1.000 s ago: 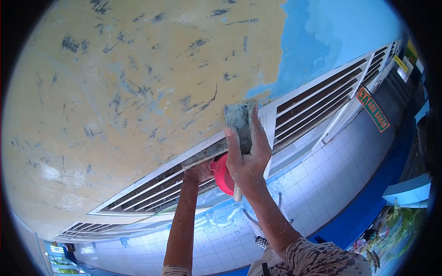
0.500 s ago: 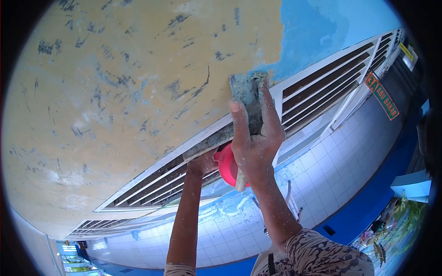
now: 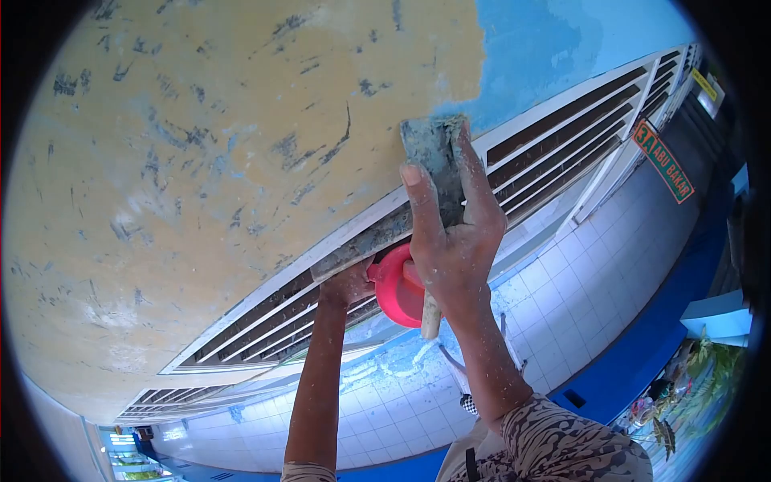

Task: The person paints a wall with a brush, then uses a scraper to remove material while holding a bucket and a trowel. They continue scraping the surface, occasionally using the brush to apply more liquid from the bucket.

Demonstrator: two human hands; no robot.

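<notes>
My right hand (image 3: 458, 249) is closed round a wide putty knife (image 3: 434, 149), its thumb and a finger stretched along the blade. Grey filler smears that blade, and its pale handle (image 3: 431, 317) sticks out below the palm. The blade's end is at the wall, by the border of yellowish and blue paint. My left hand (image 3: 348, 285), lower and to the left, grips a long flat scraper (image 3: 365, 245), also smeared grey. A pink plastic dipper (image 3: 389, 293) sits beside its fingers, apparently held by its handle. My right hand partly hides the dipper.
The yellowish wall (image 3: 201, 225) carries many dark scuffs and whitish patches. Louvred vents (image 3: 562, 136) in white frames run along it. Pale tiles (image 3: 562, 281) cover the wall beyond, above a blue band. An orange-edged sign (image 3: 665, 161) projects at the right; plants (image 3: 703, 377) are below.
My right hand has shifted slightly right and tilted with the putty knife. The wall marks slide left and up in view. My left hand still grips the scraper beside the dipper.
</notes>
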